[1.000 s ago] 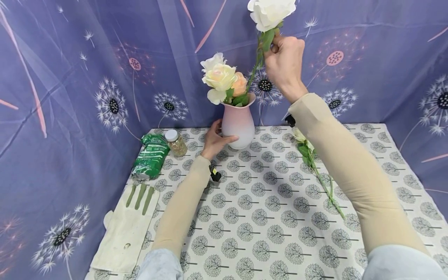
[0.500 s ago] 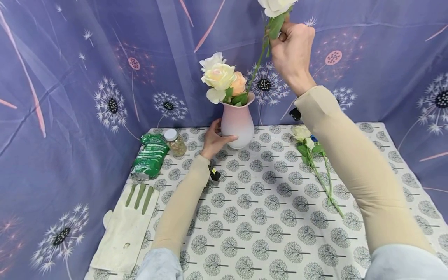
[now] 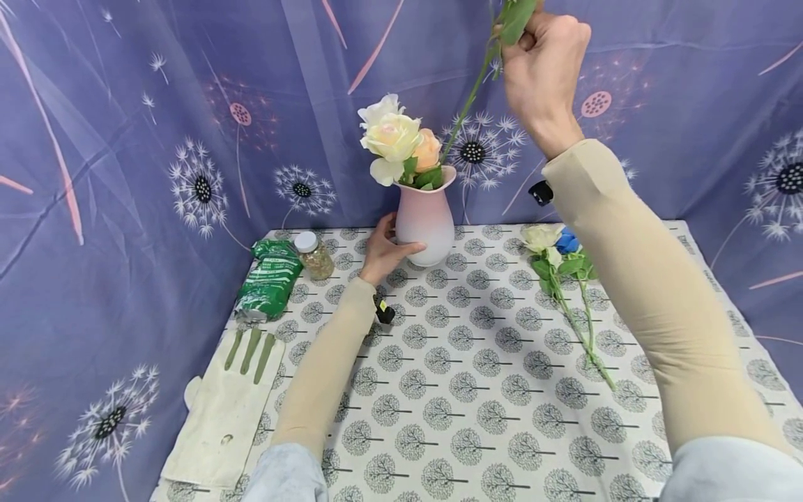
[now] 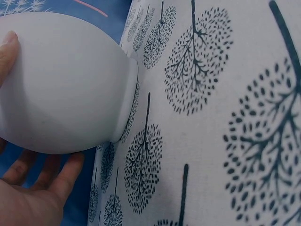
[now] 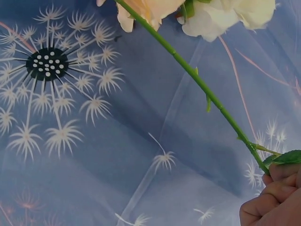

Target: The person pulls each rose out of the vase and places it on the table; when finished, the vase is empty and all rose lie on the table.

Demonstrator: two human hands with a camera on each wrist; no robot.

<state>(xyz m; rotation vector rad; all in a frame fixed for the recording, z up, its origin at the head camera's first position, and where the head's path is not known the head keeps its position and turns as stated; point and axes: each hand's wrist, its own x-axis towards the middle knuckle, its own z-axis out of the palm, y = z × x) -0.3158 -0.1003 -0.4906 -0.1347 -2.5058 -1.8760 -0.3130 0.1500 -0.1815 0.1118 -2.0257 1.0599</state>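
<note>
A pink-to-white vase (image 3: 426, 226) stands upright at the back of the table, holding cream-white roses (image 3: 394, 138) and a peach rose (image 3: 428, 150). My left hand (image 3: 385, 252) grips its lower body from the left, thumb across the front; the left wrist view shows the fingers curved under the white belly (image 4: 66, 84). Above and to the right, my right hand (image 3: 544, 77) pinches the green stem (image 3: 469, 104) of a rose near its leaves (image 3: 517, 21). That stem slants down to the vase mouth. Its bloom lies beyond the head view's top edge.
Right of the vase lie a white rose (image 3: 543, 238) and a blue rose (image 3: 567, 240) with long stems. At the left are a green packet (image 3: 271, 280), a lidded jar (image 3: 315, 256) and a pair of gloves (image 3: 219, 411). A patterned purple curtain (image 3: 251, 63) hangs close behind.
My right hand has moved up and to the right with the rose, taking its bloom out of the head view. The blue rose has come into sight. My left hand stays on the vase.
</note>
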